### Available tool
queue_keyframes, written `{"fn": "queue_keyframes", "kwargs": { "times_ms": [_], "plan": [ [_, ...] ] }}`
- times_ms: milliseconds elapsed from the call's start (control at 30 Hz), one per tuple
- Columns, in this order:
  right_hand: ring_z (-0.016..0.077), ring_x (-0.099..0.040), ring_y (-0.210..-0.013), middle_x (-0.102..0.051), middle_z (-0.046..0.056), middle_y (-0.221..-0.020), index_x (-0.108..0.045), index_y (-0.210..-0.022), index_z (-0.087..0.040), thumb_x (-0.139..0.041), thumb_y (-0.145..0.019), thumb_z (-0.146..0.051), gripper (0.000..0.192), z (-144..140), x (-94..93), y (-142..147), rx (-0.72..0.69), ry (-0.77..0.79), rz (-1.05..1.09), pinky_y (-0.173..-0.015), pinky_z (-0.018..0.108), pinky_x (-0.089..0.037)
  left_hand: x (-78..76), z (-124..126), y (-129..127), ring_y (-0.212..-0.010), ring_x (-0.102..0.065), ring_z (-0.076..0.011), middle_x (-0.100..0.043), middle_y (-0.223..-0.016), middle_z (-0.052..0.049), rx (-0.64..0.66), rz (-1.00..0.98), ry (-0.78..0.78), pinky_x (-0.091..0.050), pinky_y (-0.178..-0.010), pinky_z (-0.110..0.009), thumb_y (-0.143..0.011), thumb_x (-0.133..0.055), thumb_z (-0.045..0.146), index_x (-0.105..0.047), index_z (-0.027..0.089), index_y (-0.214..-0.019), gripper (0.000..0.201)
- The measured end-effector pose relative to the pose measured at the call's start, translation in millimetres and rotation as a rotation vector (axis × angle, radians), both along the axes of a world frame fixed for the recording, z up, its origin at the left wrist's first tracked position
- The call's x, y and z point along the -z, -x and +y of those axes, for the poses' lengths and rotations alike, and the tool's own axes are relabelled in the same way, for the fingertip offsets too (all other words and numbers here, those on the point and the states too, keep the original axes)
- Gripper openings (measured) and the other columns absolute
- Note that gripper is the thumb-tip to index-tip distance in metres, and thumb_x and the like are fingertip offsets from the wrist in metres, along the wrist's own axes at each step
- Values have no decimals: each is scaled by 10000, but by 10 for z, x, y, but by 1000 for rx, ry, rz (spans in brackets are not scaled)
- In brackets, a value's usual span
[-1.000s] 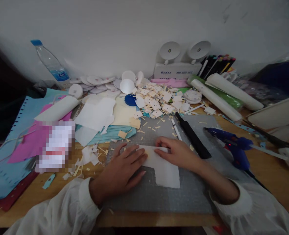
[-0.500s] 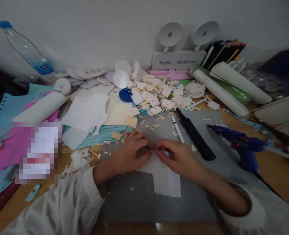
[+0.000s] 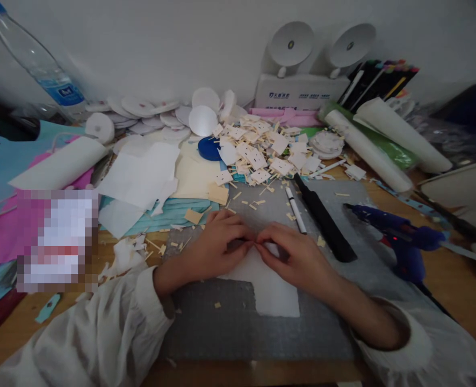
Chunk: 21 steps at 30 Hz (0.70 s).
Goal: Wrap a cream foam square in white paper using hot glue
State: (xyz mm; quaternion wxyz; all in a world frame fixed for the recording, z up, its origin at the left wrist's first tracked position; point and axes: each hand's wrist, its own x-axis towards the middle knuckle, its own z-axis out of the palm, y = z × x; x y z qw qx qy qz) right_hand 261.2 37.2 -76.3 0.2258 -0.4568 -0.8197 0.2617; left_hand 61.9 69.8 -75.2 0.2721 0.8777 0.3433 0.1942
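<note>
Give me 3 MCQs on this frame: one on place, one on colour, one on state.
1. Where does the black ruler-like bar lie?
A. On the grey cutting mat, to the right of the hands
B. Under the clear plastic water bottle
C. On the pink paper at the left

2. What colour is the glue gun on the wooden table?
A. Red
B. Blue
C. Yellow

3. What are the two hands doing with the white paper sheet?
A. Both lifted clear of it
B. Left hand and right hand meet, fingertips pinching its far edge
C. One hand holds the white pen

Answers
1: A, the bar lies slantwise on the mat beside the white pen.
2: B, its body is dark blue.
3: B, the fingertips meet at the sheet's top edge.
</note>
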Motion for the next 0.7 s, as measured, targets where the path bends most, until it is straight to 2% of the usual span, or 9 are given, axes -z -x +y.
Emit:
{"fn": "queue_keyframes", "kwargs": {
  "times_ms": [100, 333, 567, 700],
  "plan": [
    [131, -546, -716, -577, 5, -838, -535, -885, -201, -493, -907, -193, 48, 3, 0, -3, -30, -64, -60, -623, 262, -394, -15, 3, 1, -913, -493, -202, -617, -856, -18, 1, 14, 3, -311, -844, -384, -870, -499, 215, -623, 192, -845, 129],
    [162, -558, -792, -586, 31, -860, -523, -893, -196, -441, -949, -222, 103, 10, -10, -11, -130, -192, -141, -689, 289, -415, -45, 6, -7, -919, -484, -206, -598, -851, -19, 6, 66, 11, -309, -837, -377, -871, -477, 203, -588, 182, -818, 125],
    [127, -545, -787, -572, 10, -879, -526, -932, -208, -491, -915, -159, 62, 7, -6, -6, -61, -41, 85, -672, 250, -408, -43, 3, 13, -905, -487, -201, -601, -856, -27, 29, 15, 24, -312, -842, -376, -909, -466, 276, -608, 175, -859, 181],
    [137, -540, -802, -561, 9, -858, -518, -898, -207, -512, -899, -173, 35, 6, -20, 10, -7, 19, 139, -699, 265, -415, -24, 3, 21, -890, -485, -201, -601, -839, -32, 34, 3, 6, -314, -839, -378, -915, -457, 285, -603, 170, -843, 199]
  ]
}}
